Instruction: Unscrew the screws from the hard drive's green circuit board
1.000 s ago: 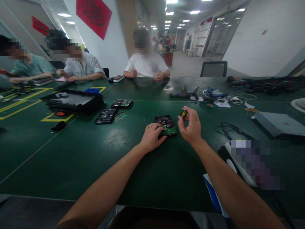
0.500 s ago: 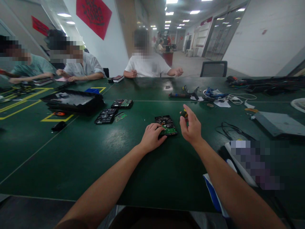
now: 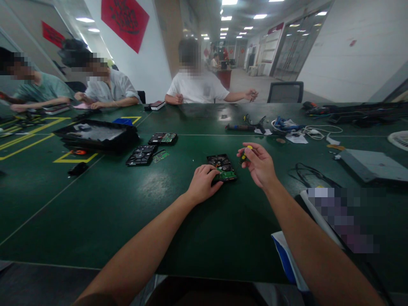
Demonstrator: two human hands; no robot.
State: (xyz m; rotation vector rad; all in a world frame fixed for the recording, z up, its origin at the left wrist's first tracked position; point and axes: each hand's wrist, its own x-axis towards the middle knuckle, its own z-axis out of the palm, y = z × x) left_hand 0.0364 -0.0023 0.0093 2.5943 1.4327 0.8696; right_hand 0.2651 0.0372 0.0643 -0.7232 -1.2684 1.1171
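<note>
My left hand (image 3: 203, 182) lies on the near end of an opened hard drive (image 3: 219, 162) with a green circuit board (image 3: 227, 174), fingers curled on its edge and pressing it to the green table (image 3: 127, 204). My right hand (image 3: 259, 164) hovers just right of the drive, palm turned up, fingers closed round a small yellow-and-black screwdriver (image 3: 245, 154).
Two more hard drives (image 3: 142, 154) (image 3: 163, 138) and a loose green board (image 3: 161, 156) lie at the left, by a black tray (image 3: 97, 135). Cables and tools (image 3: 280, 126) lie at the far right, a grey device (image 3: 372, 165) at the right. Three people sit across.
My right hand has rolled palm-up and turned the small screwdriver in its fingers. My left hand has stayed on the drive. The person opposite has stretched an arm out to the right.
</note>
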